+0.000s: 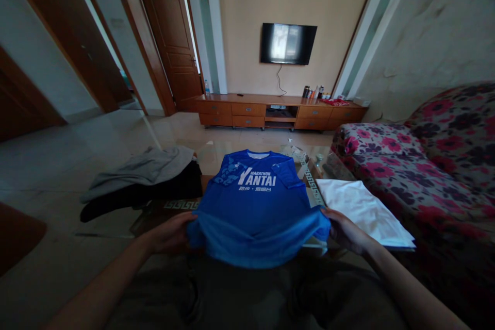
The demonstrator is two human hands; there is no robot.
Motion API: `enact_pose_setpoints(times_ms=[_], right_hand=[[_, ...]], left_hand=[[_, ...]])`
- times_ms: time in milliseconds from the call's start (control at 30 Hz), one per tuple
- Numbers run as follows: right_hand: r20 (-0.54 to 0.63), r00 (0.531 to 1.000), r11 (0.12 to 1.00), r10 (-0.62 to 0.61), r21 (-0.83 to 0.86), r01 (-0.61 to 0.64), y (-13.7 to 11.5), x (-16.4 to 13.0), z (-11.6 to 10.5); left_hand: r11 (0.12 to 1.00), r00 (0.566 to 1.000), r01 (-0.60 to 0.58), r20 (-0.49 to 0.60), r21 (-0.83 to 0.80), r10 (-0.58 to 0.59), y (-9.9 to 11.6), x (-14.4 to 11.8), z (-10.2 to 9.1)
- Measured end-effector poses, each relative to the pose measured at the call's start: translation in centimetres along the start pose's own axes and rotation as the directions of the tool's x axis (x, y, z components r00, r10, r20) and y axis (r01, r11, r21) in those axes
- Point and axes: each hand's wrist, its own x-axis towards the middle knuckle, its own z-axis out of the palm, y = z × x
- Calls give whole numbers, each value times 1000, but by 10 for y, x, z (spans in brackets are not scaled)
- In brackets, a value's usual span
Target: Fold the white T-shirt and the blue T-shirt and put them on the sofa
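One left hand [176, 230] and one right hand [349, 230] pinched a blue Yantai marathon T-shirt [255, 203] low down; level tension seemed best.

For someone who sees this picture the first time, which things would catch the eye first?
Probably the bright blue shirt at the centre, with white "YANTAI" lettering, its near edge held by the left hand and right hand. Next, perhaps the sofa with pink and dark flowers on the right, then the black television on the far wall.
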Motion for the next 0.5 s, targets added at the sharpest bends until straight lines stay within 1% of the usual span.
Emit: enact_pose_setpoints(times_ms=[33, 67, 133, 200, 300, 400, 500], right_hand=[[-37, 999, 995, -16, 99, 19, -1, 3, 2], [-51, 998, 982, -20, 189, 30, -1, 5, 3], [-44, 999, 971, -9, 236, 19, 1, 7, 5], [-23, 1000, 978, 21, 210, -15, 5, 8, 6], [-20, 999, 990, 35, 137, -32, 13, 11, 4], [-62, 998, 996, -24, 87, 29, 18, 17, 1], [-140, 986, 992, -90, 75, 101, 19, 23, -7]], left_hand=[[998, 998, -34, -52, -56, 31, 2, 6, 3], [993, 995, -64, -88, -102, 55, 4, 12, 5], [981, 989, -114, -113, -158, 96, 7, 21, 8], [979, 988, -138, -93, -152, 125, 7, 27, 9], [987, 987, -148, -73, -59, 143, 2, 33, 8], [988, 981, -155, -111, 21, 157, -5, 40, 6], [982, 964, -176, -191, 68, 186, -7, 46, 5]])
